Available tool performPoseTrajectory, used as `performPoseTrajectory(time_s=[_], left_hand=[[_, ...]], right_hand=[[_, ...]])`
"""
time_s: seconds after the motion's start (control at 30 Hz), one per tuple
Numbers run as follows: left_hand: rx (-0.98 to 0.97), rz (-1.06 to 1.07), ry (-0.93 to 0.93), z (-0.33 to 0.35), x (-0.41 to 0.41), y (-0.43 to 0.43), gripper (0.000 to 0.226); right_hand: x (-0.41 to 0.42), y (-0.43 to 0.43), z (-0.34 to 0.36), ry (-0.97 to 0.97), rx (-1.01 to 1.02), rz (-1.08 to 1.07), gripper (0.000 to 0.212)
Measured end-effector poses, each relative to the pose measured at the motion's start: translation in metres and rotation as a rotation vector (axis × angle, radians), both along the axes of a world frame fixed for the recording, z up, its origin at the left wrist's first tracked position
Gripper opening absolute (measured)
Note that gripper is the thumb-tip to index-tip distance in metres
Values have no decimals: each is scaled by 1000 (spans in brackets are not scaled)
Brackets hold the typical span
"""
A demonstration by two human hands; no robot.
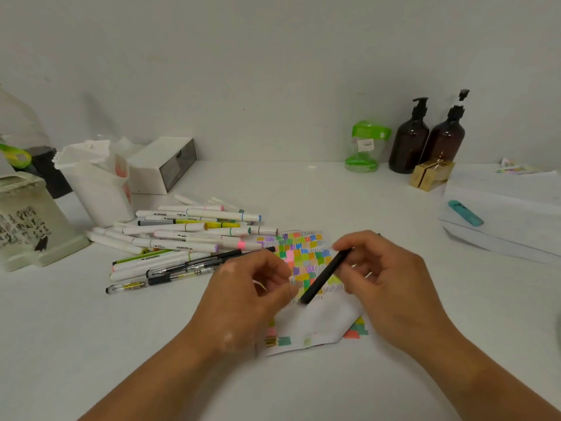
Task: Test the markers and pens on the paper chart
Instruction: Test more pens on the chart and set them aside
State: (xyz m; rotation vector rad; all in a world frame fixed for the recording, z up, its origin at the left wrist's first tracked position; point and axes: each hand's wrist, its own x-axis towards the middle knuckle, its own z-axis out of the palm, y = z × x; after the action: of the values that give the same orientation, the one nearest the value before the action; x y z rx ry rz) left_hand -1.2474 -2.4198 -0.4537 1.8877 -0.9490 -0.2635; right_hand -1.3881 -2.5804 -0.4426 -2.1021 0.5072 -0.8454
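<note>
Grip of right hand [385,278] pinches black pen [324,276] over paper chart [306,256].

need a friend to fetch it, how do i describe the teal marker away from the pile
Go to the right side of the white table, where a white box sits. The teal marker lies alone on its top. It is short and teal all over, unlike the long white-barrelled markers piled on the left.

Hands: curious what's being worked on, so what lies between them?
In the head view, a black pen pinched by the right hand slants toward the left hand, over the coloured paper chart.
</note>
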Motion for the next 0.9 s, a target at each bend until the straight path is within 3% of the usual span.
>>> performPoseTrajectory(time_s=[0.07,0.27,0.47,0.7,0.9], left_hand=[[100,-10,-218,-4,-1,0,23],[366,-143,-383,-15,1,-6,62],[428,-181,-418,-14,5,-3,68],[445,-173,-432,-14,7,-1,67],[440,-162,-429,-15,7,-2,67]], right_hand=[[-1,-3,3,-44,178,21,17],[0,-3,2,-45,569,105,16],[3,1,-3,116,500,63,35],[2,1,-5,257,389,79,16],[4,-1,-9,313,290,23,19]])
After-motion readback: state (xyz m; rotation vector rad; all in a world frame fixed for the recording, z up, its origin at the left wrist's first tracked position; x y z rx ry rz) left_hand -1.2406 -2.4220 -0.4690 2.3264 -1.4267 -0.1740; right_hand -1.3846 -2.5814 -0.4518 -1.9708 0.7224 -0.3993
